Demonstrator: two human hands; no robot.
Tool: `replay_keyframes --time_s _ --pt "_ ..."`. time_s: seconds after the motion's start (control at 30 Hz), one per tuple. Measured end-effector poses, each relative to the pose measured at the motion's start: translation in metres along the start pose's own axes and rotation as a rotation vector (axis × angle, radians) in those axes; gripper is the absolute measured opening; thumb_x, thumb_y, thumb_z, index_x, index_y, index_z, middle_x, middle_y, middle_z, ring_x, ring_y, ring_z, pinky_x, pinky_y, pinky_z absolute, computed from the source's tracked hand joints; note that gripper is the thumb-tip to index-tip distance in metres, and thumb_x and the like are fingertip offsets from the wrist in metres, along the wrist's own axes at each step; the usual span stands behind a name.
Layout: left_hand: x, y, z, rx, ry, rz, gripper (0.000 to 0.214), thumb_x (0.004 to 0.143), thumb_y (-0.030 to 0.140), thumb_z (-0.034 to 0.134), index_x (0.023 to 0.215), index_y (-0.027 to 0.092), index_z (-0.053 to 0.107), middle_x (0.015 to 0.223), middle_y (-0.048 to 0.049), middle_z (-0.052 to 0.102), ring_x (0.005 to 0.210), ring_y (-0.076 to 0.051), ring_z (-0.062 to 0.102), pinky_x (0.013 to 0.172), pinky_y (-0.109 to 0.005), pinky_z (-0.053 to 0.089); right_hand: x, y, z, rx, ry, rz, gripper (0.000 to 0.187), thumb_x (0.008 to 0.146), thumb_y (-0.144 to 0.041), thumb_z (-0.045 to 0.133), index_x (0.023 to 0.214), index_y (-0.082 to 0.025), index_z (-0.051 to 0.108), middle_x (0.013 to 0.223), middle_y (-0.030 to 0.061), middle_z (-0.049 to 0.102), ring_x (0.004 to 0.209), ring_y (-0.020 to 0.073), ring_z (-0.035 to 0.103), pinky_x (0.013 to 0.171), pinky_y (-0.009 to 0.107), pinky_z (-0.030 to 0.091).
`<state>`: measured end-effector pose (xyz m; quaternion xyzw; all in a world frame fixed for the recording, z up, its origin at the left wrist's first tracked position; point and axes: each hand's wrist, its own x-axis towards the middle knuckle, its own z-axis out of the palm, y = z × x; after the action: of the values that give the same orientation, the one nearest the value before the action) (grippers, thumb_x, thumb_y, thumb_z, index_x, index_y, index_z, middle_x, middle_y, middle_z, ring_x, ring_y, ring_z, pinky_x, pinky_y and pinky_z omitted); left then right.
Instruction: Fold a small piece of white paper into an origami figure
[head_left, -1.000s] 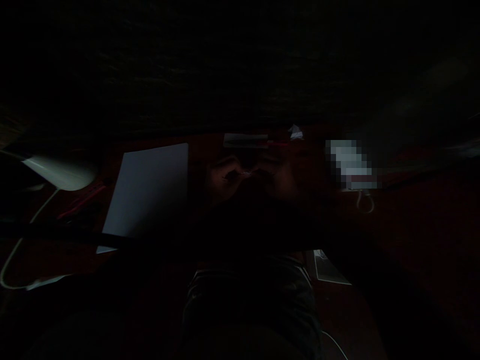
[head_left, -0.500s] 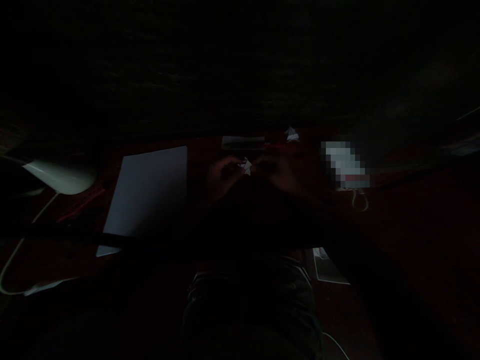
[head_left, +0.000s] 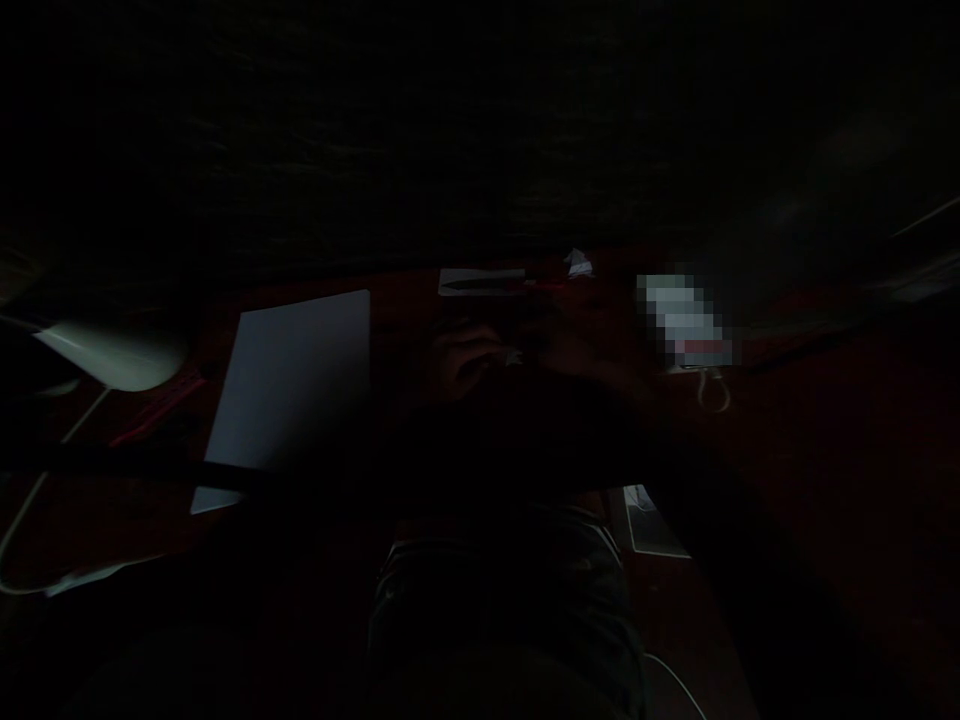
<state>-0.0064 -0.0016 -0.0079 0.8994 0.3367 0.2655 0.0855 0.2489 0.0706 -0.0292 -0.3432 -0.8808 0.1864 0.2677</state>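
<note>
Very little light falls on the scene. A small piece of folded white paper (head_left: 513, 357) sits between my hands, mostly covered by fingers. My left hand (head_left: 466, 358) is closed, its fingertips pinching the paper's left side. On the other side my right hand (head_left: 574, 352) is curled in toward the same piece; its fingers are dim, but they appear to grip it. Beyond the hands a knife (head_left: 484, 285) with a reddish handle lies across a pale strip of paper (head_left: 446, 275). Another crumpled or folded white paper (head_left: 579, 263) rests to its right.
A large white sheet (head_left: 300, 365) lies on the dark red surface at left. A white lamp head (head_left: 124, 355) with a cord stands farther left, beside a pinkish-red strip (head_left: 157, 408). A blurred-out pale object (head_left: 686, 318) with a looped cord is at right.
Both hands have drawn slightly nearer me and turned, and the folded paper has come down with them. Less of it shows now. The view has shifted slightly.
</note>
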Motion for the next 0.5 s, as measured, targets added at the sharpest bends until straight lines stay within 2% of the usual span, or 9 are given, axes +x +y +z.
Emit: replay_keyframes --time_s 0.17,0.33,0.43,0.5 --pt "0.0006 -0.0065 0.0015 0.016 -0.018 0.052 0.034 0.103 0.024 0.059 0.128 0.024 0.082 0.132 -0.0091 0.083 0.122 -0.031 0.071 0.109 -0.053 0.051 0.0011 0.0051 0.0031 -0.120 0.032 0.024 0.010 0.085 -0.016 0.081 0.081 -0.025 0.080 0.108 0.0131 0.081 0.117 0.0361 0.072 0.112 0.061 0.057" --pt "0.0046 -0.0032 -0.0036 0.032 -0.063 0.017 0.033 0.099 0.019 0.062 0.122 0.027 0.084 0.128 -0.0071 0.085 0.122 -0.031 0.071 0.112 -0.056 0.049 0.0043 0.0037 0.0005 -0.051 0.065 0.038 0.011 0.082 -0.015 0.083 0.083 -0.025 0.078 0.102 0.0096 0.080 0.111 0.0323 0.074 0.111 0.056 0.057" --pt "0.0050 -0.0029 -0.0069 0.049 -0.089 0.004 0.036 0.096 0.018 0.063 0.125 0.027 0.084 0.125 -0.0071 0.085 0.122 -0.032 0.071 0.111 -0.056 0.049 0.0054 0.0018 -0.0020 -0.001 0.030 0.066 0.009 0.085 -0.019 0.085 0.089 -0.024 0.080 0.100 0.0076 0.080 0.106 0.0294 0.074 0.110 0.055 0.057" --pt "0.0046 -0.0045 -0.0068 0.060 -0.096 0.003 0.040 0.095 0.016 0.063 0.127 0.027 0.083 0.127 -0.0071 0.085 0.123 -0.033 0.071 0.112 -0.057 0.048 0.0066 0.0026 -0.0024 0.044 -0.002 0.079 0.008 0.086 -0.021 0.088 0.088 -0.025 0.081 0.097 0.0060 0.080 0.100 0.0268 0.073 0.104 0.051 0.059"
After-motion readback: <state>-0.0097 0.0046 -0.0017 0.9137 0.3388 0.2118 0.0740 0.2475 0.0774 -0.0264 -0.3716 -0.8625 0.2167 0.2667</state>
